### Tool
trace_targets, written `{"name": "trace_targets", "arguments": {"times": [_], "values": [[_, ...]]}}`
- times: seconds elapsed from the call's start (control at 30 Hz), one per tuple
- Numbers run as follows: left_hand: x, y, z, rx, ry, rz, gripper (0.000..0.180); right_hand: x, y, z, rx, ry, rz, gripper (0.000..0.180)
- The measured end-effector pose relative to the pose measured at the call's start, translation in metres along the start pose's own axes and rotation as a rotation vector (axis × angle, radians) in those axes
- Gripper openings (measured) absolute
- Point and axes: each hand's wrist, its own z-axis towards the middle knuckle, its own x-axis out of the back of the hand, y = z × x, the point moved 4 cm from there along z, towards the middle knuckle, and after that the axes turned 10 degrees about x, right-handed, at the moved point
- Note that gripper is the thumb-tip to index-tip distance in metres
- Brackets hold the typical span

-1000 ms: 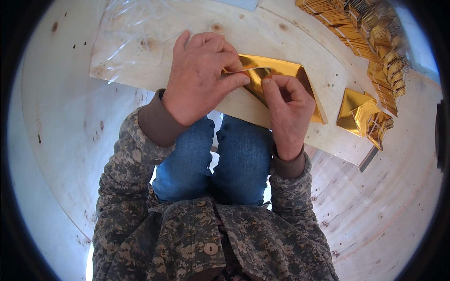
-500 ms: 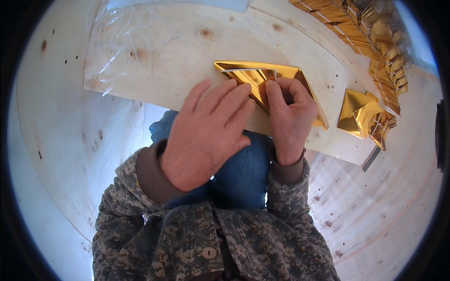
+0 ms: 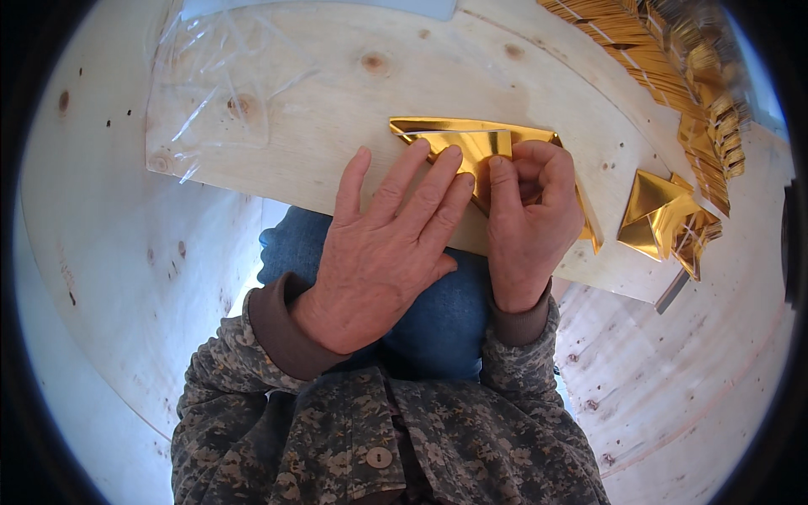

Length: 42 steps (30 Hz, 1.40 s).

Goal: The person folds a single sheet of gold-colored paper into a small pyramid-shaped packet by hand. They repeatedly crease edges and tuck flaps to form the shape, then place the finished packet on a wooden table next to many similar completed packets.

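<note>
A sheet of shiny gold foil paper, partly folded into a long pointed shape, lies on the wooden board over my lap. My left hand rests flat with its fingers spread, the fingertips touching the folded flap at its left side. With thumb and curled fingers, my right hand pinches the foil paper near the flap's right edge. Part of the sheet's right side and lower edge is hidden under my right hand.
A folded gold foil piece sits right of my right hand, and a pleated, fringed gold strand curves along the far right. Clear crinkled plastic film lies at the far left. A pale sheet shows at the top edge.
My left fingers have spread and come down onto the flap. The flap's right edge lies flatter, with my right hand still pinching there. The whole view has shifted slightly.
</note>
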Motion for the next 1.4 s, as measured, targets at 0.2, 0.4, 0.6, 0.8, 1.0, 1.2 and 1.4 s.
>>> {"name": "trace_targets", "arguments": {"times": [0.2, 0.4, 0.6, 0.8, 1.0, 1.2, 1.4], "values": [[-0.0019, 0.0006, 0.0034, 0.008, -0.023, 0.03, 0.087, -0.0013, -0.0015, 0.0023, 0.087, 0.027, -0.117, 0.015], [-0.0033, 0.0001, 0.0046, -0.019, 0.005, 0.087, 0.084, -0.0014, -0.0025, 0.0026, 0.097, 0.014, -0.097, 0.013], [-0.0038, -0.0008, 0.0039, 0.033, -0.007, 0.037, 0.084, -0.0015, -0.0001, 0.0027, 0.079, -0.001, -0.012, 0.011], [-0.0041, -0.0028, 0.0041, 0.047, -0.013, 0.046, 0.087, -0.0034, 0.0034, 0.0015, 0.022, 0.029, 0.038, 0.011], [-0.006, -0.0037, 0.0051, 0.032, -0.011, 0.072, 0.09, -0.0017, 0.005, 0.0019, -0.02, 0.036, 0.06, 0.011], [-0.0077, -0.0039, 0.0058, 0.045, -0.021, 0.071, 0.092, -0.0019, 0.0068, 0.0022, -0.033, 0.051, 0.073, 0.01], [-0.0073, -0.0044, 0.007, 0.039, -0.035, 0.109, 0.086, -0.0012, 0.0058, 0.0041, -0.044, 0.034, 0.077, 0.009]]}}
